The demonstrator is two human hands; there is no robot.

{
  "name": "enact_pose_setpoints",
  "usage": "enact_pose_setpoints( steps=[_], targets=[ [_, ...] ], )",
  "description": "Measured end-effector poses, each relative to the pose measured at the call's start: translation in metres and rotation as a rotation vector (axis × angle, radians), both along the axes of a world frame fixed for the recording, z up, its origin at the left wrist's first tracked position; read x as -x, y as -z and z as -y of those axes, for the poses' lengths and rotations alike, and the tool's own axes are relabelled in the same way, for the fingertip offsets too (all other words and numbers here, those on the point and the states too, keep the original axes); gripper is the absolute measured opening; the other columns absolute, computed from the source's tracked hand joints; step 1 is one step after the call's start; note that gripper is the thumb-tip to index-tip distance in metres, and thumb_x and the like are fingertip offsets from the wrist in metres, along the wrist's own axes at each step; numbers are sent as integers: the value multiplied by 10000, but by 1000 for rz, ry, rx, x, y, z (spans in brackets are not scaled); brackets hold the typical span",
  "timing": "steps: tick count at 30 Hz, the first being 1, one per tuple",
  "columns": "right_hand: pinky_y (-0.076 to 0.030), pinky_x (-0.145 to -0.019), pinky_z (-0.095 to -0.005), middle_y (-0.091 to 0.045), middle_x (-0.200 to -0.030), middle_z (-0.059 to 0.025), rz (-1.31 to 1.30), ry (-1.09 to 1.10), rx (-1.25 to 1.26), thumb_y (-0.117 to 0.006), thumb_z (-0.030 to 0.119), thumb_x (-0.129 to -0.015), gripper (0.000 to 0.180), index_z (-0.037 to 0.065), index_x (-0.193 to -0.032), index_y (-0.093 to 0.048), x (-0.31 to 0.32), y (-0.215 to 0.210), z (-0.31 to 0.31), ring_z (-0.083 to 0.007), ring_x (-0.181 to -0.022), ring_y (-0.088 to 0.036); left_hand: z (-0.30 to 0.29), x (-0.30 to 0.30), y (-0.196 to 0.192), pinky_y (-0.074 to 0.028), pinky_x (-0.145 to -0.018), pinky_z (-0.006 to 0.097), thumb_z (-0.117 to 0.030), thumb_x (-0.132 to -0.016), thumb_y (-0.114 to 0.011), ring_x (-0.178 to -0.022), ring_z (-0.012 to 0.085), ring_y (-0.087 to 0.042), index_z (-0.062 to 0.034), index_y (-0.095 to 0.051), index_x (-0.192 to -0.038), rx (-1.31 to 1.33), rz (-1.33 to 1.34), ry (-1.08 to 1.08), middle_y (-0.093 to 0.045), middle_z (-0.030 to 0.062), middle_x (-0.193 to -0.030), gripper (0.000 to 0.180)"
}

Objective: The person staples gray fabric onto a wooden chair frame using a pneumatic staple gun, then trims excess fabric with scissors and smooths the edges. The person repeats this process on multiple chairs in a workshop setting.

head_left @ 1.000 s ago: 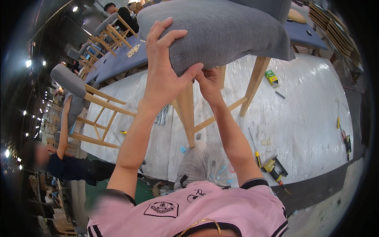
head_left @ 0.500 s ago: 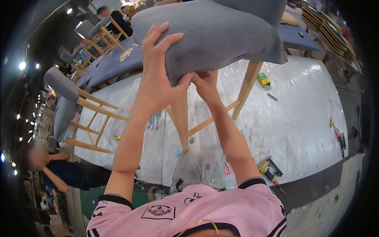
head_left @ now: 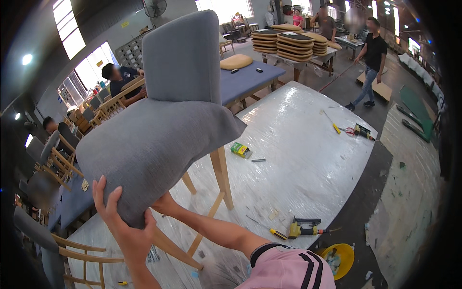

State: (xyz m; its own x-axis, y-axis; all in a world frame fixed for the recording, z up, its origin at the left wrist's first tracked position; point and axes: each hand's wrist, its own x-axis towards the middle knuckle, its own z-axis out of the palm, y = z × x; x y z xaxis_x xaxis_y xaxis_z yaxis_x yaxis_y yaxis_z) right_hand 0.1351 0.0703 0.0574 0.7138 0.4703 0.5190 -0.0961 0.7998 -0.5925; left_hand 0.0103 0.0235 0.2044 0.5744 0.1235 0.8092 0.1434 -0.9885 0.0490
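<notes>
The left hand grips the grey chair by its seat corner; the right hand is half hidden under that corner, so one cannot tell its grip.

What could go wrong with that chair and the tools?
The grey fabric chair with pale wooden legs stands on shiny clear plastic sheeting, so it might slide if the bare left hand on its corner pushes hard.

The bare right hand is partly hidden under the seat, so its fingers could perhaps get pinched.

The yellow-and-black pistol-shaped tool lies near the edge, close to the striped pink sleeve; a bump might knock it off.
</notes>
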Motion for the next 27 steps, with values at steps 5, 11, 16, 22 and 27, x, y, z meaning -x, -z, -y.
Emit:
enact_pose_setpoints(
  steps=[5,11,16,22,27],
  targets=[
    [-453,-1016,-437,-649,-1323,-166,536,230,204,-847,220,-865,403,10,-1183,-717,-31,29,-24,-282,-1239,-577,-22,3,11,-241,-1244,592,-198,-800,-748,-1544,409,-243,-209,-369,-1496,78,100,153,-297,144,-1638,792],
    [-420,-1043,-448,-666,-1301,-113,850,306,252,-830,254,-874,385,73,-1200,-735,-30,38,-31,-317,-1258,-561,-124,31,95,-293,-1227,562,-601,-958,-621,-1540,382,-255,-234,-267,-1561,154,450,-26,-222,182,-1651,790],
    [-426,-1045,-462,-664,-1323,-110,765,109,323,-833,267,-865,384,85,-1191,-742,-25,18,-18,-299,-1265,-567,-182,13,141,-308,-1236,506,-474,-994,-652,-1537,358,-254,-202,-210,-1585,-164,438,-28,-163,188,-1669,786],
    [-439,-1043,-459,-663,-1325,-115,869,82,400,-817,263,-882,400,84,-1226,-721,-42,25,-19,-301,-1246,-586,-154,-31,142,-307,-1236,505,-469,-993,-655,-1536,357,-256,-199,-212,-1585,-15,519,-94,-167,187,-1667,787],
    [-454,-1022,-455,-676,-1290,-130,899,81,433,-797,262,-898,383,77,-1223,-716,-47,20,-11,-307,-1211,-607,-147,-45,141,-306,-1236,504,-465,-992,-656,-1535,357,-258,-197,-213,-1585,21,551,-82,-170,187,-1666,787]
  ],
)
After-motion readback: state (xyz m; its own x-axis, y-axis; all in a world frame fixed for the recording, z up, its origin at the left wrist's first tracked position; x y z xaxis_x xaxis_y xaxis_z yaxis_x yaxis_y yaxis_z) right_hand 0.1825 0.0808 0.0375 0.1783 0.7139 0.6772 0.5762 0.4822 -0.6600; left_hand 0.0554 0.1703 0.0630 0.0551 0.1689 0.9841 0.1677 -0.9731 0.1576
